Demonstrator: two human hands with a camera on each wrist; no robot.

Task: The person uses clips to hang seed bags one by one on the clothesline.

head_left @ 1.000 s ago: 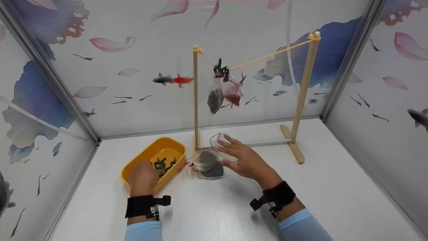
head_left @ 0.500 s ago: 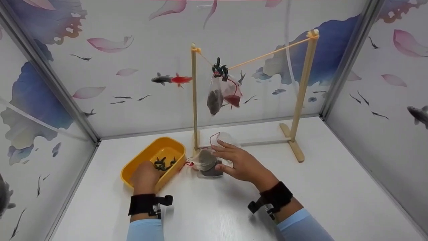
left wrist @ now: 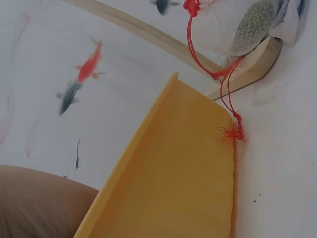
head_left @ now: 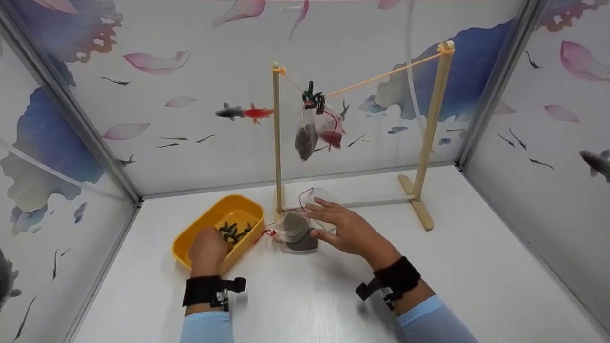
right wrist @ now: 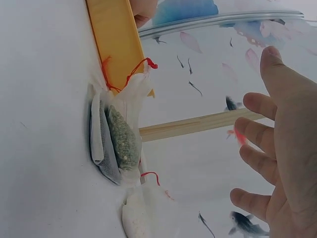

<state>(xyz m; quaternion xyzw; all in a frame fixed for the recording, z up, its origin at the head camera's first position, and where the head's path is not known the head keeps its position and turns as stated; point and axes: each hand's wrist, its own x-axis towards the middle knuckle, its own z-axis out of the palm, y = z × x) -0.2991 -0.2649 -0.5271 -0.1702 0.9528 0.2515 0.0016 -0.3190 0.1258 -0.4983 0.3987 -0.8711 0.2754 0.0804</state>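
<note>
My left hand (head_left: pixel 208 247) reaches into the yellow tray (head_left: pixel 181 236), beside several dark green clips (head_left: pixel 230 232); its fingers are hidden, so what they hold cannot be seen. Spread and holding nothing, my right hand (head_left: pixel 355 233) hovers over the right side of the mesh bags. One bag with greenish contents (head_left: pixel 293 226) lies on a bag with dark contents (head_left: pixel 305 242). A pale bag (right wrist: pixel 136 213) lies beside them in the right wrist view, its red string loose.
Behind the bags stands a wooden rack (head_left: pixel 434 119) with an orange cord (head_left: pixel 381 76). From the sagging cord hang a dark-filled bag (head_left: pixel 306 140) and a red-filled bag (head_left: pixel 331 138), with dark clips (head_left: pixel 313 98) bunched at their tops. Patterned panels surround the white table (head_left: pixel 286 305).
My left hand has shifted slightly to the right inside the tray, and the clips beside it have moved a little. My right hand has moved only slightly, staying above the bags.
</note>
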